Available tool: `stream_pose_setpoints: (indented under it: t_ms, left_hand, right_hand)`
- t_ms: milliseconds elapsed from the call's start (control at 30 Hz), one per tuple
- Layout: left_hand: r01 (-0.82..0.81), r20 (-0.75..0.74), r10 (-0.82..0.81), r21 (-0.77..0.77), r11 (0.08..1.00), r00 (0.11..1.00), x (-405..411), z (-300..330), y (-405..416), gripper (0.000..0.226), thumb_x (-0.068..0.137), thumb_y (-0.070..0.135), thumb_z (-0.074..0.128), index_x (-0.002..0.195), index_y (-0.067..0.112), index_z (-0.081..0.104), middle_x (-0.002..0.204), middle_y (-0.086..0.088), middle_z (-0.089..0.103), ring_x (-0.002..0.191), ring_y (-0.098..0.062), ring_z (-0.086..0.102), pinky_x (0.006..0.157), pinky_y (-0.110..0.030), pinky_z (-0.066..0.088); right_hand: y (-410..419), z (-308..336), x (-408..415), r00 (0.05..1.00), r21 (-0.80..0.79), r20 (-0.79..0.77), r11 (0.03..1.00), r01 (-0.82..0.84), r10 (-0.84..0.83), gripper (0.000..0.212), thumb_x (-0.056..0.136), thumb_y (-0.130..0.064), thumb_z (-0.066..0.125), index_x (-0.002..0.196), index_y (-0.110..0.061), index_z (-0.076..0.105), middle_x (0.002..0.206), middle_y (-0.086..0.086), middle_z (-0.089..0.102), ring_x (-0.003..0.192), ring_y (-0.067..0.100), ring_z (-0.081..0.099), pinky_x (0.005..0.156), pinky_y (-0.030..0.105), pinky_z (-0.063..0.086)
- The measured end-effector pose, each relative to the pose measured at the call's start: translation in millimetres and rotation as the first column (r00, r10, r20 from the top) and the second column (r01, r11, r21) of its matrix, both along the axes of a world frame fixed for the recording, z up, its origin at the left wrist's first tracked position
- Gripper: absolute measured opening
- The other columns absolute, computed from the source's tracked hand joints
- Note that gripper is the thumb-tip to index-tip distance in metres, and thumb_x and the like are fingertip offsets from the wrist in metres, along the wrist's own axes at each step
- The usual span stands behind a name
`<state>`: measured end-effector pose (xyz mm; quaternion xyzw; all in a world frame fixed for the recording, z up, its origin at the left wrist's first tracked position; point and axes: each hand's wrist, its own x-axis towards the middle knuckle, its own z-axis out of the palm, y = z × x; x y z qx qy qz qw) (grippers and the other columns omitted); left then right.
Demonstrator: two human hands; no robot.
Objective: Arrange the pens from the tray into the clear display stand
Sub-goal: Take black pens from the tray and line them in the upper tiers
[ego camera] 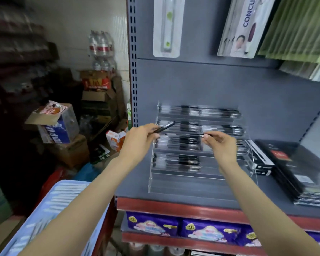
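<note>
A clear tiered display stand (201, 183) sits on the grey shelf, its upper tiers filled with black pens and its lowest tiers bare. My left hand (139, 143) is in front of the stand's left side and grips a black pen (165, 126) that tilts up to the right. My right hand (220, 145) hovers at the third tier and pinches the end of another pen (190, 134) lying level along that tier. The light blue slatted tray (59, 200) is at the lower left, under my left forearm; no pens show in it.
Black notebooks (296, 167) are stacked on the shelf just right of the stand. Packaged goods hang on the back panel above. Purple packs (209, 230) fill the shelf below. Cardboard boxes (63, 126) and bottled water crowd the floor to the left.
</note>
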<state>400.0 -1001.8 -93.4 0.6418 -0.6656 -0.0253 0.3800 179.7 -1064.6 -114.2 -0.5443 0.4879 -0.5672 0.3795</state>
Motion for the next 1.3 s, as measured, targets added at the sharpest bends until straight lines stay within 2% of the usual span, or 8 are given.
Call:
stream_pose_setpoints:
  t_ms: [133, 300, 400, 567, 800, 900, 1100, 1300]
  left_hand:
    - [-0.021, -0.043, 0.021, 0.010, 1.000, 0.999, 4, -3, -9, 0.013, 0.089, 0.021, 0.062, 0.090, 0.024, 0.049, 0.092, -0.001, 0.074, 0.087, -0.021, 0.068, 0.080, -0.036, 0.052]
    - [-0.023, -0.059, 0.025, 0.026, 0.999, 0.998, 7, -5, -16, 0.010, 0.091, 0.019, 0.059, 0.100, 0.016, 0.063, 0.093, -0.001, 0.071, 0.088, -0.016, 0.065, 0.082, -0.032, 0.051]
    - [-0.015, -0.017, 0.016, 0.042, 0.999, 1.000, 6, -6, -20, 0.015, 0.091, 0.018, 0.058, 0.103, 0.014, 0.066, 0.096, -0.003, 0.068, 0.090, -0.017, 0.063, 0.084, -0.030, 0.050]
    - [-0.018, 0.052, 0.014, 0.087, 0.996, 0.999, -2, -7, -25, 0.021, 0.092, 0.020, 0.057, 0.110, 0.015, 0.066, 0.103, -0.002, 0.066, 0.093, -0.015, 0.059, 0.081, -0.010, 0.030]
    - [0.057, 0.039, -0.062, 0.099, 0.993, 0.997, -26, -7, -37, 0.020, 0.091, 0.019, 0.059, 0.108, 0.013, 0.068, 0.104, -0.002, 0.067, 0.097, -0.016, 0.060, 0.087, -0.024, 0.045]
    - [0.112, 0.017, -0.114, 0.080, 0.990, 0.993, -39, -6, -47, 0.019, 0.091, 0.019, 0.060, 0.106, 0.013, 0.069, 0.103, -0.002, 0.068, 0.096, -0.016, 0.060, 0.087, -0.026, 0.046]
    - [0.092, 0.127, -0.097, 0.045, 0.995, 0.987, -45, -12, -53, 0.025, 0.094, 0.014, 0.054, 0.116, 0.014, 0.063, 0.117, -0.002, 0.064, 0.110, -0.019, 0.057, 0.097, -0.032, 0.044]
    - [0.026, 0.379, -0.103, 0.203, 0.979, 0.920, -33, -34, -49, 0.059, 0.089, -0.009, 0.042, 0.141, 0.020, 0.040, 0.140, -0.002, 0.047, 0.126, -0.022, 0.046, 0.104, -0.030, 0.036]
  right_hand:
    - [-25, -3, 3, 0.983, 0.032, -0.167, 0.997, -0.065, 0.069, 0.010, 0.084, -0.001, 0.065, 0.083, -0.011, 0.069, 0.079, 0.006, 0.069, 0.076, 0.017, 0.068, 0.088, 0.035, 0.054]
    - [-41, 0, 7, 0.776, -0.068, -0.626, 0.986, -0.151, 0.075, 0.009, 0.082, -0.012, 0.070, 0.090, -0.011, 0.074, 0.081, -0.001, 0.066, 0.070, 0.008, 0.057, 0.063, 0.005, 0.040]
    - [-46, -2, 9, 0.684, -0.104, -0.729, 0.980, -0.169, 0.041, 0.011, 0.081, -0.012, 0.071, 0.091, -0.009, 0.074, 0.089, 0.003, 0.068, 0.078, 0.013, 0.060, 0.073, 0.015, 0.042]
    - [-51, 4, 11, 0.632, -0.056, -0.768, 0.975, -0.217, 0.097, 0.015, 0.083, -0.012, 0.068, 0.097, -0.009, 0.073, 0.101, 0.008, 0.070, 0.087, 0.015, 0.061, 0.078, 0.017, 0.041]
    - [-41, 16, 5, 0.826, -0.110, -0.529, 0.949, -0.295, 0.195, 0.019, 0.090, -0.024, 0.060, 0.106, -0.020, 0.069, 0.102, -0.007, 0.068, 0.088, 0.006, 0.060, 0.075, 0.012, 0.041]
    - [-33, 18, 1, 0.786, -0.079, -0.511, 0.892, -0.445, 0.347, 0.013, 0.086, -0.019, 0.065, 0.097, -0.025, 0.069, 0.092, -0.009, 0.069, 0.085, 0.002, 0.064, 0.080, 0.013, 0.048]
    - [-44, 8, -15, 0.866, -0.133, -0.460, 0.949, -0.287, 0.198, 0.012, 0.083, -0.011, 0.067, 0.085, -0.023, 0.072, 0.085, -0.008, 0.069, 0.078, 0.003, 0.063, 0.072, 0.005, 0.047]
    - [-45, -9, -9, 0.773, -0.106, -0.624, 0.967, -0.232, 0.118, 0.011, 0.082, -0.013, 0.069, 0.092, -0.012, 0.075, 0.085, -0.002, 0.065, 0.073, 0.005, 0.057, 0.066, 0.002, 0.040]
